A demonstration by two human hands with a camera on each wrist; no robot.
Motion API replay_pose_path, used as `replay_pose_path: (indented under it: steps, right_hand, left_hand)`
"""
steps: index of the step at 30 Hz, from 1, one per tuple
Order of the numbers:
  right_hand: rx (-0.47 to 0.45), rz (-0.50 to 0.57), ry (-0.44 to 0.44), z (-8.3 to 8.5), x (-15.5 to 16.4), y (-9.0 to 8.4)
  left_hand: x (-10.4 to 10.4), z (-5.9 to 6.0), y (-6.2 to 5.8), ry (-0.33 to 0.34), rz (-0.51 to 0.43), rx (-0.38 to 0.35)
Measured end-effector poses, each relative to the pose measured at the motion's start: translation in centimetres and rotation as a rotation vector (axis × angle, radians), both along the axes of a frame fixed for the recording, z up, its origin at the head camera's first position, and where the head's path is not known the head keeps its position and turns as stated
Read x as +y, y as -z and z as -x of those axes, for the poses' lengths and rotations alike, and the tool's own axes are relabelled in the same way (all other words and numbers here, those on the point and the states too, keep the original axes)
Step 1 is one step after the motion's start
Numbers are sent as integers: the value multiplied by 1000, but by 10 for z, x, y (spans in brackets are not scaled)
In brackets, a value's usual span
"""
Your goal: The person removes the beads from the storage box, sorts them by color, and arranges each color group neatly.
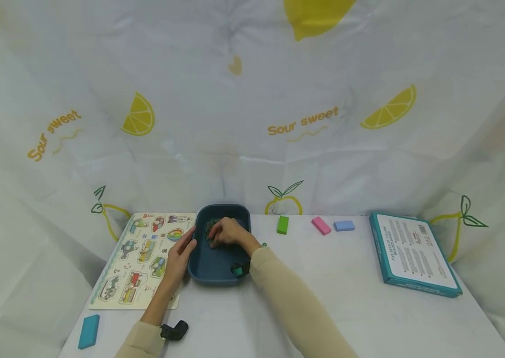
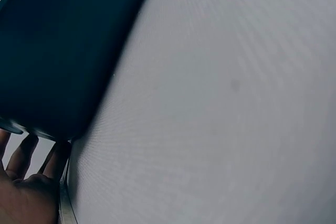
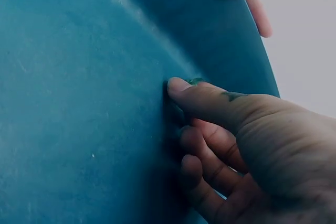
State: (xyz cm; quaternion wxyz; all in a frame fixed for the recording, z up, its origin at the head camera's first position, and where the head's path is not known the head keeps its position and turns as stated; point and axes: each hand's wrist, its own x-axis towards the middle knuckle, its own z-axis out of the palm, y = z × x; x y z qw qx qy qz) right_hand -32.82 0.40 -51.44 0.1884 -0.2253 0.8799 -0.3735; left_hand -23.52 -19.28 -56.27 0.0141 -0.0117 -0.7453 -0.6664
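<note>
A dark blue rectangular tray with raised walls lies on the table. Inside, near its far left part, is a patch of small green bits, too small to make out. My right hand reaches into the tray with curled fingers. In the right wrist view, the thumb and forefinger pinch something small and green, mostly hidden by the fingers. My left hand is at the tray's left side, its fairly straight fingers touching the wall; the left wrist view shows fingertips against the tray.
Left of the tray lies a picture puzzle board, partly under the left forearm. A teal block sits front left. Green, pink and blue blocks lie along the back. A flat teal box lies right.
</note>
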Motion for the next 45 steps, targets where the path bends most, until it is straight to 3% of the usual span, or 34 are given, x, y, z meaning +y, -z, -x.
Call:
replay_pose_path:
  steps: [7, 11, 17, 21, 35, 41, 45]
  right_hand:
    - [23, -24, 2, -3, 1, 4]
    - [44, -3, -13, -5, 7, -5]
    - [59, 165, -43, -15, 29, -33]
    - [66, 241, -30, -24, 56, -39]
    - [71, 181, 145, -67, 184, 8]
    - [105, 156, 242, -66, 196, 16]
    - [135, 136, 246, -58, 190, 22]
  left_hand:
    - [2, -2, 2, -2, 10, -6]
    - [2, -3, 4, -11, 15, -19]
    - [-3, -5, 2, -13, 35, -37]
    - [-5, -6, 0, -23, 38, -36]
    - [1, -3, 1, -20, 42, -37]
    - [-2, -2, 1, -27, 60, -16]
    - [0, -1, 2, -30, 52, 0]
